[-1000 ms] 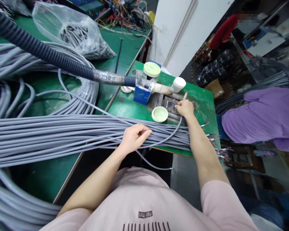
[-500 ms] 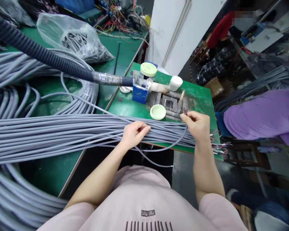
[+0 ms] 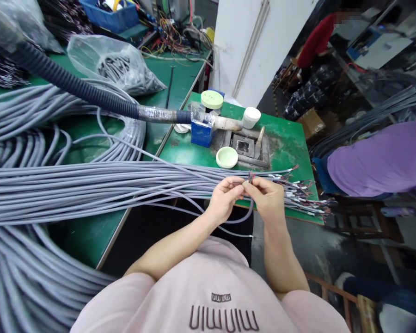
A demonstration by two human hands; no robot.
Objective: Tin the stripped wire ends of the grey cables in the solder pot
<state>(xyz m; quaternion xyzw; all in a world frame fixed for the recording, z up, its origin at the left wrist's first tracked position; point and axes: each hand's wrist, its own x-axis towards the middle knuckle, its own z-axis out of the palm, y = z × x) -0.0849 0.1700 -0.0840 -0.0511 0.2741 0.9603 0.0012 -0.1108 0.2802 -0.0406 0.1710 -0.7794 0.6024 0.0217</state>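
Note:
My right hand (image 3: pixel 269 200) is closed on the stripped end of a grey cable (image 3: pixel 245 219), which loops down below the fingers. Thin coloured wires (image 3: pixel 251 176) stick up out of the grip. Pressed close beside it, my left hand (image 3: pixel 224 201) pinches some of the thin wires at the same end; its fingertips touch the right hand's. Both hands are at the front edge of a long bundle of grey cables (image 3: pixel 90 187). The bundle's stripped ends (image 3: pixel 307 196), with coloured strands, fan out to the right. Another loose cable end (image 3: pixel 252 236) hangs below the hands.
Behind the bundle stand a solder pot (image 3: pixel 244 147), a pale green dish (image 3: pixel 227 157), a white tub (image 3: pixel 251 117) and a blue box (image 3: pixel 201 132). A dark hose (image 3: pixel 100 99) crosses above coiled cables (image 3: pixel 133 134). A person in purple (image 3: pixel 381 157) sits at right.
My right hand has come from beside the solder pot toward me and left with the cable end. My left hand has moved right off the bundle to meet it, pinching the wires.

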